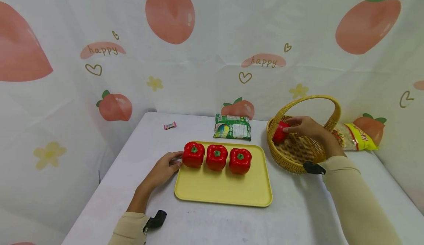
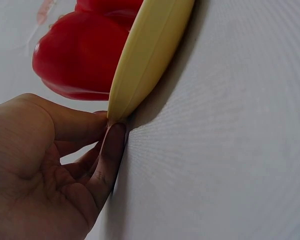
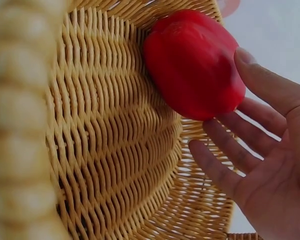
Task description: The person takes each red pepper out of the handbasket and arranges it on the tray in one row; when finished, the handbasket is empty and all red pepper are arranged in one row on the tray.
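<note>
On the yellow tray [image 1: 222, 193], three red bell peppers [image 1: 216, 157] with green stems stand in a row. My left hand [image 1: 165, 169] is at the tray's left side, and in the left wrist view its thumb and fingers pinch the rim. Inside the wicker basket [image 1: 299, 147], my right hand [image 1: 306, 128] has its thumb on one side of another red bell pepper [image 3: 192, 65] and its fingers on the other. That pepper lies against the woven wall. Some fingertips are hidden behind it, while the little finger is apart from it.
A green packet [image 1: 232, 127] lies behind the tray, and a small pink-wrapped sweet [image 1: 170, 125] is at the back left. Right of the basket lies a yellow-ended food bag [image 1: 357, 136]. The basket's tall arched handle [image 1: 311, 98] rises over its opening. A printed curtain hangs behind the white table.
</note>
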Motion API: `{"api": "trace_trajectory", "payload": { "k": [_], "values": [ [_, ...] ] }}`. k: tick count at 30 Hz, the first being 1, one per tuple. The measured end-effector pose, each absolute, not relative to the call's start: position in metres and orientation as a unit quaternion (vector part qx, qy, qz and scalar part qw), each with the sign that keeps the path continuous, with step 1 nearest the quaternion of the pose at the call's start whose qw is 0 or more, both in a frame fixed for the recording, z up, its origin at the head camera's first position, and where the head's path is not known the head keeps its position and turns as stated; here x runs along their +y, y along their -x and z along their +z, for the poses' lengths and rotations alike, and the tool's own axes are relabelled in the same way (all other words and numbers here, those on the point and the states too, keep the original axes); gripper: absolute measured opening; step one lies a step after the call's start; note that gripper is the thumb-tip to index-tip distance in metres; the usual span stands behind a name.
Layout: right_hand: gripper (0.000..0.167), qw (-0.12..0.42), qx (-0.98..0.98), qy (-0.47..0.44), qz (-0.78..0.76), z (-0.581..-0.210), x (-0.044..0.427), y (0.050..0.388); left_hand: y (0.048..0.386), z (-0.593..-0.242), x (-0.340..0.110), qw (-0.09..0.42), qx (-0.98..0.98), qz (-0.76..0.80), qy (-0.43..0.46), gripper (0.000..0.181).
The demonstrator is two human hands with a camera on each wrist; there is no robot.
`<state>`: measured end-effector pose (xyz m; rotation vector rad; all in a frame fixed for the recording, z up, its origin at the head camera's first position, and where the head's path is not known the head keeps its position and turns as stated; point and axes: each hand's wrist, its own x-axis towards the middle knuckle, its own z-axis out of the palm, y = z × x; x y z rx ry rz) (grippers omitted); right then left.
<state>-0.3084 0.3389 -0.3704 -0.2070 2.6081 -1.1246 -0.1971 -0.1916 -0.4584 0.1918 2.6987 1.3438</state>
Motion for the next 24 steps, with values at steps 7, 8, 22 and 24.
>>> {"api": "trace_trajectory", "payload": {
  "k": [7,8,22,24],
  "values": [
    [0.069,0.158,0.904,0.069,-0.391,-0.3729,0.3365,0.3102,0.1966,-0.4584,-0.1918,0.059,0.892,0.443,-0.066,0.048],
    [0.069,0.161,0.902,0.069,-0.394,-0.3732,0.3362,0.3101,0.1965,-0.4586,-0.1918,0.059,0.892,0.444,-0.066,0.048],
    [0.059,0.167,0.878,0.072,-0.442,-0.3792,0.3329,0.3071,0.1979,-0.4616,-0.1925,0.058,0.885,0.455,-0.074,0.048],
    [0.058,0.162,0.878,0.070,-0.445,-0.3799,0.3327,0.3064,0.1980,-0.4622,-0.1930,0.059,0.886,0.454,-0.074,0.048]
  ]
}}
